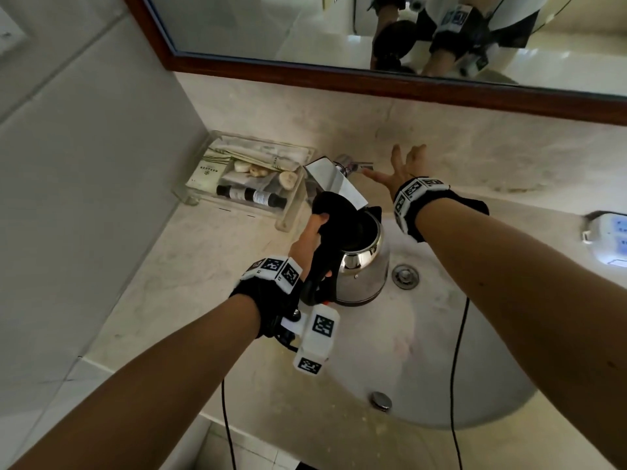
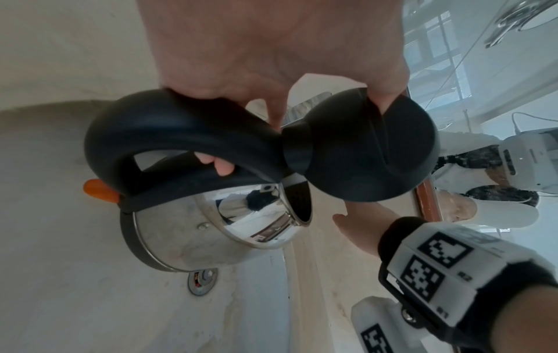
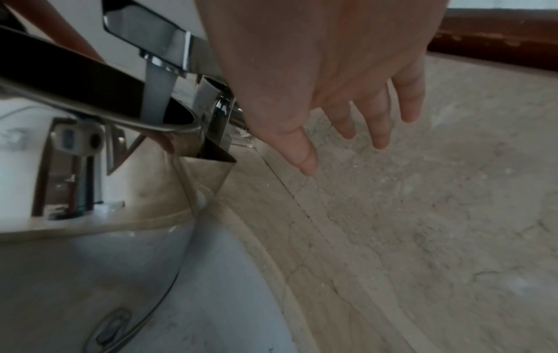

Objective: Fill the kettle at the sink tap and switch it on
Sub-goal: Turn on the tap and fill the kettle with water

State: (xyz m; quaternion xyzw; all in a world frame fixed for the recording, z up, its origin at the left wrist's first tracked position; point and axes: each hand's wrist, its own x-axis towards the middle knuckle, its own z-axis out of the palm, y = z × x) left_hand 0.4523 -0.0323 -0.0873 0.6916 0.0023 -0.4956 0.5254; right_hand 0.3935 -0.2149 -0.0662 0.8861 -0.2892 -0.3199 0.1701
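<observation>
Your kettle (image 1: pixel 359 262) hangs over the sink (image 1: pixel 458 351), its open mouth right under the tap (image 1: pixel 336 181). Your left hand (image 1: pixel 307 239) has its fingers (image 2: pixel 222 167) wrapped round the black handle, thumb holding the lid (image 2: pixel 362 148) back. Your right hand (image 1: pixel 403 167) is spread loose, holding nothing, just beside the tap above the bench (image 1: pixel 190 266).

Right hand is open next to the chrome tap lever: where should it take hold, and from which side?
Probably the flat free end of the chrome tap lever, approached from the right hand's own side. The lever juts toward it, while the steel kettle, held by the left hand, blocks the spout side.
</observation>
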